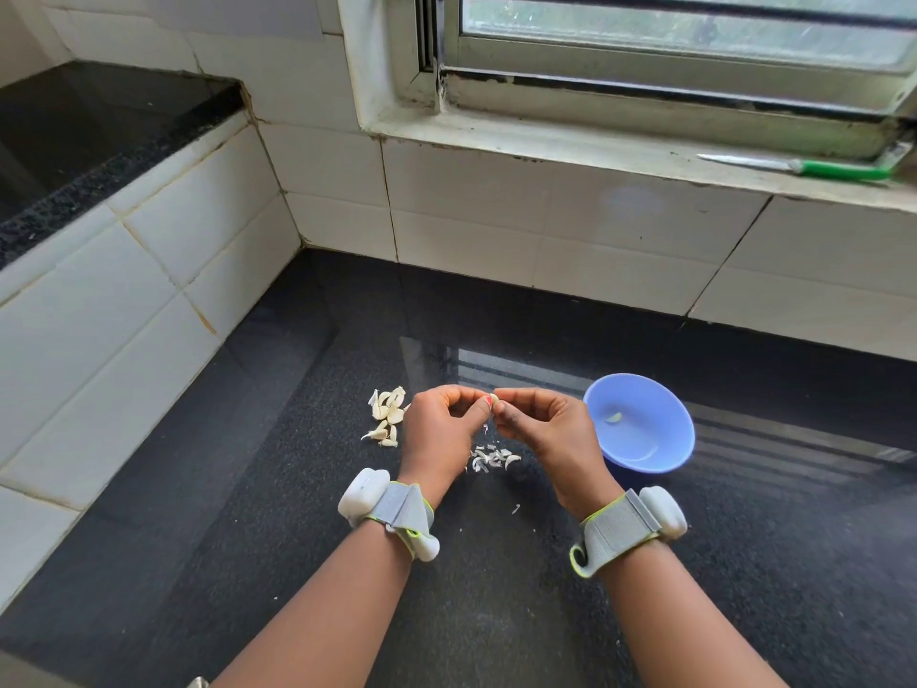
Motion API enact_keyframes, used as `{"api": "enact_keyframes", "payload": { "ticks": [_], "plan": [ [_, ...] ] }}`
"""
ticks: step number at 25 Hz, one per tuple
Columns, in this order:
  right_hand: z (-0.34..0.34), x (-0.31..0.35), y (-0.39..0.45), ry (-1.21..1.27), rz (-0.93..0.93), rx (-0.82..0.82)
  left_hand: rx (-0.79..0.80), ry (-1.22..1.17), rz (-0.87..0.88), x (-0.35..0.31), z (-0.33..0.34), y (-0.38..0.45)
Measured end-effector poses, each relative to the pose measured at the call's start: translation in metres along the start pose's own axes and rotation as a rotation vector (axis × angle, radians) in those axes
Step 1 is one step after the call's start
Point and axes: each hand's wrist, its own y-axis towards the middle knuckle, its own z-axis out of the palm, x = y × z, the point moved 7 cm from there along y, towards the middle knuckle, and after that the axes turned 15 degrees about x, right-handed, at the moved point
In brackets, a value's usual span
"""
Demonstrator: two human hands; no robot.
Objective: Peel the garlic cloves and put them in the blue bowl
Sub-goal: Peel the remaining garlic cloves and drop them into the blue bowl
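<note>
The black counter (347, 513) carries everything, its polished top mirroring the window (685, 27) above; on the sill (570, 146) lies a green-handled knife (804, 167), well apart from the work and not in use. The blue bowl (665, 454) stands just right of the hands, wide-mouthed and probably light plastic, so a dropped clove should not shift it; one peeled clove (614, 417) lies inside. The left hand (439, 429) and right hand (543, 424) meet above the counter, each with fingers curled and tips pressed together, pinching one small clove (494, 399) between them; how much skin remains on it is too small to tell. A pile of unpeeled cloves (387, 414) rests just left of the left hand, and a scatter of peels (491, 458) lies below and between the wrists. A clove looks light, firm and curved, its skin dry, papery and brittle, so it likely tears in flakes rather than one sheet; bare flesh is probably a little tacky and slippery. Best hold, I judge, is across the fat middle with one hand while the other's nail catches the skin at the pointed tip or the blunt root end, with light pressure only, since squeezing may bruise it or shoot it away.
</note>
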Motion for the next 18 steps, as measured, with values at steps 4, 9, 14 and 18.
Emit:
{"api": "enact_keyframes", "payload": {
  "ticks": [4, 9, 14, 18],
  "plan": [
    [0.0014, -0.0011, -0.0006, 0.016, 0.012, 0.01, -0.014, 0.052, -0.005, -0.0034, -0.001, -0.0006],
    [0.0031, -0.0066, 0.0009, 0.096, 0.072, 0.031, -0.003, 0.037, -0.02, 0.0024, 0.0, -0.0004],
    [0.0004, -0.0064, -0.0002, 0.096, 0.067, 0.005, 0.034, 0.028, 0.003, 0.0033, 0.0007, -0.0019],
    [-0.0038, 0.0005, -0.0003, -0.213, 0.006, -0.037, 0.029, 0.096, -0.001, 0.001, -0.0003, -0.0014]
  ]
}}
